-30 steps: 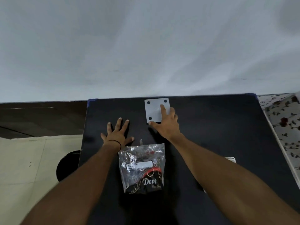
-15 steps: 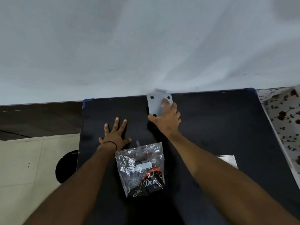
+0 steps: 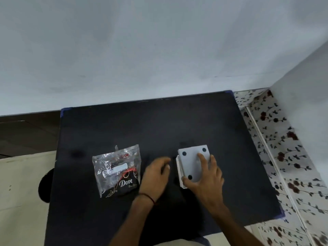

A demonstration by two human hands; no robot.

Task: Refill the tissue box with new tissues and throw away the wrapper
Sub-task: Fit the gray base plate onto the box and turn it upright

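A white square tissue box (image 3: 190,163) with black round feet at its corners lies bottom-up on the black table (image 3: 124,125), right of centre. My right hand (image 3: 205,176) rests on top of it, fingers spread over the underside and thumb at its near edge. My left hand (image 3: 156,172) hovers just left of the box, fingers loosely curled and holding nothing. A clear plastic pack of tissues (image 3: 118,172) with "Dove" printed on it lies flat to the left of my left hand.
The table stands against a pale wall. A flowered cloth surface (image 3: 276,157) borders the table on the right. A dark round object (image 3: 46,187) sits on the pale floor beside the table's left edge.
My right hand has brought the white box from the far edge of the table toward me. My left hand lifted off the table and moved right, close to the box. The camera view shifted.
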